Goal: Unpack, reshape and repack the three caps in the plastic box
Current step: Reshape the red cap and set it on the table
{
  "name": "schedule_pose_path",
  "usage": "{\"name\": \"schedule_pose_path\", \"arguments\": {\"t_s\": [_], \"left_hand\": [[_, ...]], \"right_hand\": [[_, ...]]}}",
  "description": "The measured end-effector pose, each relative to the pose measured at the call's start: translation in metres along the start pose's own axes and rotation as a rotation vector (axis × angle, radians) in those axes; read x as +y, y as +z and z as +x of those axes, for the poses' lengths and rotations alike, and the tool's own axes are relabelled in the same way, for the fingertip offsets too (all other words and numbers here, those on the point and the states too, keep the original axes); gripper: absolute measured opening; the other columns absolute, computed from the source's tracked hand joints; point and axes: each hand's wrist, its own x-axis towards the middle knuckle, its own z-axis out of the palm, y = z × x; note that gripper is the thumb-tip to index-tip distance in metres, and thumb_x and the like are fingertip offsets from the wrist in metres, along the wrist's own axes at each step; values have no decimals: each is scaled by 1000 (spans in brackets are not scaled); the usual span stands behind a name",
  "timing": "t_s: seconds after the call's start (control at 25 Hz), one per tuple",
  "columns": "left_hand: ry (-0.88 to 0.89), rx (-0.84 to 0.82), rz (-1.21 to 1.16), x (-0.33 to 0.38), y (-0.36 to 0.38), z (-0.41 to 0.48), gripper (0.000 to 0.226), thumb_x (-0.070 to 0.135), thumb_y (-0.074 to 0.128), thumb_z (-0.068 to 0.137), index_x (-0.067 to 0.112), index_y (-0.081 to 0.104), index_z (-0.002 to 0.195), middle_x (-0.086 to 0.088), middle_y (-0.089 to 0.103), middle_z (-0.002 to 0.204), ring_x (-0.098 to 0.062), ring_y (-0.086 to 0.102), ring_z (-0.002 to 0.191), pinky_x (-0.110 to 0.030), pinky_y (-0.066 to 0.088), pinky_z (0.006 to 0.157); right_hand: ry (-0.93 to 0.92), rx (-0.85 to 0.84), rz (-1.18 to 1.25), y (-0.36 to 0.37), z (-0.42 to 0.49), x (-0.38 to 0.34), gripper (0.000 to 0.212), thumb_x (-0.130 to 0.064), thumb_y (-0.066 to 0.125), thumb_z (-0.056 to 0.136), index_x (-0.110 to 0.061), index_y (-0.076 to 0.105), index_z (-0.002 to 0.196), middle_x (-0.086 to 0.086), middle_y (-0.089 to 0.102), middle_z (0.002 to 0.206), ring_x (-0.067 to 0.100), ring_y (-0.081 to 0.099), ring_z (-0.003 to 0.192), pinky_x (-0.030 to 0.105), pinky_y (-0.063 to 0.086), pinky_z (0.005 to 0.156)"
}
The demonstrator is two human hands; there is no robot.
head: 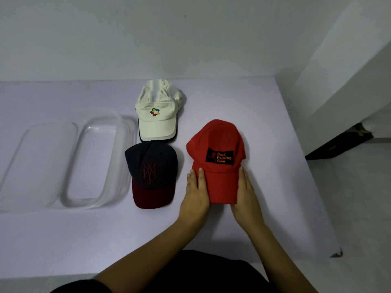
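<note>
Your left hand [196,191] and right hand [246,193] lie with fingers straight against either side of the red cap's [218,142] brim, clasping nothing. That cap sits toward the right edge of the pale lilac surface [84,240], brim pointing at you. Just beside it, nearer the middle, lies the navy cap [151,163] with a maroon brim, and the white cap [157,106] sits just beyond that, by the back edge. The clear plastic box [124,166] stands left of the navy cap, with a clear lid [36,166] toward the left edge. White walls rise behind the back edge and past the right edge
</note>
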Motion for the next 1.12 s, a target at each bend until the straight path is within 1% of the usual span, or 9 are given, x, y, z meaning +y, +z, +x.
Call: {"name": "schedule_pose_path", "arguments": {"t_s": [0.2,0.36,0.52,0.64,0.76,0.8,0.88,0.96,1.12], "left_hand": [[165,117,-217,-6,-40,5,87,27,55,88,8,-4,149,-10,2,159,-13,1,144,-25,19,111],[141,174,-461,1,-54,-13,83,54,34,83,20,-4,148,2,5,159,-7,3,146,-18,11,116],[84,172,-790,16,-68,-23,66,34,41,89,28,9,146,24,36,141,20,38,124,-5,31,104],[73,214,-849,25,-76,-25,67,26,41,87,22,12,148,28,36,133,29,39,113,4,32,92],[96,226,-917,31,-86,-29,67,19,40,85,15,17,148,25,41,130,28,43,111,3,35,89],[115,223,-942,33,-90,-30,66,16,39,85,14,18,147,27,42,127,27,45,109,3,36,87],[155,214,-983,37,-97,-32,62,13,39,84,16,20,144,26,42,125,26,47,108,2,37,86],[172,213,-1019,41,-102,-35,58,14,39,85,21,22,140,24,44,126,24,49,107,1,39,86],[150,209,-1065,39,-99,-35,53,19,40,86,26,28,137,16,49,129,15,53,110,-6,42,90]], "right_hand": [[-138,119,8,-13,-9,-23,75,-4,48,94,-19,-5,144,9,8,159,23,11,147,37,20,118],[-208,89,219,-22,-20,-53,75,-14,50,93,-34,-3,142,-5,3,157,18,7,147,37,19,118],[-185,54,534,-27,-22,-81,69,-43,48,87,-36,8,142,-8,16,156,15,17,146,41,23,118],[-186,-9,728,-28,-25,-90,68,-48,54,81,-40,16,136,-19,26,146,7,32,139,44,29,116],[-162,-62,797,-33,-25,-102,83,-75,59,66,-43,20,132,-19,32,143,5,38,134,33,36,112],[-162,-72,801,-35,-26,-105,79,-72,61,67,-44,22,130,-21,34,140,-3,41,130,23,39,107],[-174,-96,800,-40,-28,-110,55,-35,61,87,-44,25,127,-24,36,134,-20,43,116,6,39,95],[-173,-105,819,-41,-31,-116,53,-3,47,95,-44,28,123,-26,38,130,-27,44,108,0,38,90],[-150,-107,871,-39,-30,-122,50,-1,41,95,-45,35,118,-27,42,126,-24,48,106,5,41,95]]}}
